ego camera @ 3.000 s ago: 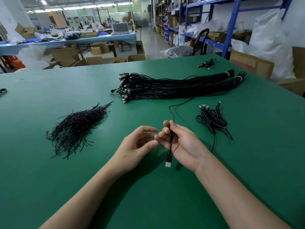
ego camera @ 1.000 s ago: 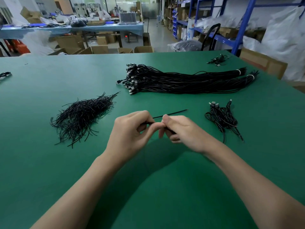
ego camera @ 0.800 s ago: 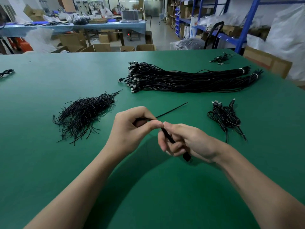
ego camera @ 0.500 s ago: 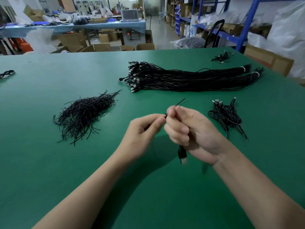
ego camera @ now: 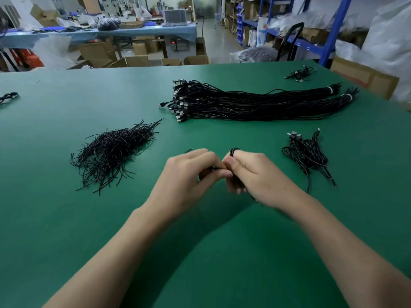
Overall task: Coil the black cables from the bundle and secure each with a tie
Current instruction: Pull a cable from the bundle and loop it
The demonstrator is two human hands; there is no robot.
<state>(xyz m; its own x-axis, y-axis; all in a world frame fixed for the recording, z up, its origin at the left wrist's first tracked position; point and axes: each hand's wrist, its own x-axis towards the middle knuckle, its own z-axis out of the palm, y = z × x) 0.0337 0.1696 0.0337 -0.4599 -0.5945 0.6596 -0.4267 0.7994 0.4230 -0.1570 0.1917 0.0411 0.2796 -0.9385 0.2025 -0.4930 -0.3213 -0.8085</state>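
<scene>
My right hand (ego camera: 251, 176) is closed around a coiled black cable (ego camera: 233, 151); only a loop of it shows above my fingers. My left hand (ego camera: 189, 174) meets it fingertip to fingertip and pinches a thin black strand, whose tip pokes out behind the knuckles; I cannot tell whether it is the cable's end or a tie. Both hands hover over the green table (ego camera: 66, 218). The long bundle of black cables (ego camera: 244, 103) lies further back. A heap of black ties (ego camera: 111, 150) lies to the left.
A small pile of coiled cables (ego camera: 307, 154) lies right of my hands. More coiled cables (ego camera: 300, 73) sit at the far right corner, and another (ego camera: 9, 96) at the left edge. Cardboard boxes and blue shelving stand beyond the table.
The long loose cable has been gathered into my right hand, and its USB plug no longer hangs below. My hands have come together at the fingertips.
</scene>
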